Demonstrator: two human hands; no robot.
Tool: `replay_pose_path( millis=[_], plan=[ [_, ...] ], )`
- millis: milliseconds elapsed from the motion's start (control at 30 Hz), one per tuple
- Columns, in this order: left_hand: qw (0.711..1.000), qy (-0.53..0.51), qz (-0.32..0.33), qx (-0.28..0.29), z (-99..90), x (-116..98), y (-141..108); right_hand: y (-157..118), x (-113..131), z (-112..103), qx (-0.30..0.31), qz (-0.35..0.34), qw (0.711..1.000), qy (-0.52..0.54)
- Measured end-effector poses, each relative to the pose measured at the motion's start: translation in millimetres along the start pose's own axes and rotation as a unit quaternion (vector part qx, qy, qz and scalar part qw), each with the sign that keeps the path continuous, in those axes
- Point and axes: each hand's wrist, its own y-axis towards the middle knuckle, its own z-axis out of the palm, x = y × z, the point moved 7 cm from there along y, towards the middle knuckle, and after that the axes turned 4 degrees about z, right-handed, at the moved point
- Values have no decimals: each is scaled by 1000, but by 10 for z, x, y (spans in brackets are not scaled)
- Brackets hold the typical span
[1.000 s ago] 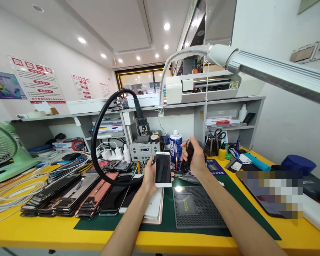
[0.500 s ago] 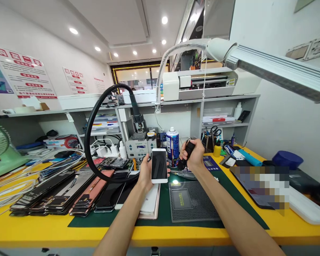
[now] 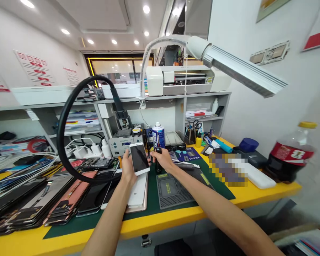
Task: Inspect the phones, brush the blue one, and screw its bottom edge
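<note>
In the head view, my left hand [image 3: 128, 167] is closed around a white-framed smartphone [image 3: 140, 158]. Its dark screen faces up and the phone tilts to one side. My right hand [image 3: 162, 158] grips a short black cylindrical tool [image 3: 158, 165], held nearly upright just right of the phone. The tool's exact kind is not clear. Below the left hand lies a white phone [image 3: 137, 195] on the green mat [image 3: 152, 204]. A grey perforated pad [image 3: 170, 199] lies under and beside my right hand.
Stacks of phone screens [image 3: 34, 206] cover the left side. A black hose [image 3: 61, 131] loops up from the hot-air station [image 3: 120, 142]. Behind my hands stands a spray can [image 3: 158, 137]. A lamp [image 3: 242, 67] hangs overhead; a cola bottle [image 3: 290, 156] stands far right.
The view has turned to the right, bringing the cola bottle in. My right hand has lowered and moved closer to the phone with the black tool. The phone now tilts more.
</note>
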Motion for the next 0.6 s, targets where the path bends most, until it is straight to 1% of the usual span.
replay_pose_path(
  millis=[100, 167, 267, 333, 367, 400, 467, 500, 533, 567, 600],
  plan=[
    [1000, -1, -1, -27, -23, -12, -2, -5, -59, 46, 18, -2, 999, -36],
    [1000, 8, -6, -29, -20, -6, -12, 6, -43, 45, 20, -10, 998, -60],
    [1000, 22, -3, -20, 1, -1, -27, -8, 61, 6, -13, -23, 995, -95],
    [999, 28, 1, -22, 3, -5, -24, -132, 218, -46, -60, -45, 989, -129],
    [999, 29, 1, -25, 2, -9, -17, -258, 331, -87, -89, -67, 982, -153],
    [999, 29, 0, -26, 4, -12, -5, -441, 485, -148, -131, -111, 965, -198],
    [999, 33, 7, -23, 21, -33, 18, -953, 794, -323, -196, -217, 920, -263],
    [999, 38, 13, -11, 46, -47, 23, -1249, 903, -485, -228, -249, 899, -279],
    [999, 44, 29, -7, 62, -74, 15, -1568, 986, -716, -271, -273, 875, -294],
    [998, 50, 47, -3, 73, -103, -8, -1899, 1040, -1011, -321, -283, 847, -314],
    [997, 55, 57, -10, 62, -120, -50, -2244, 1056, -1382, -387, -272, 818, -327]
  ],
)
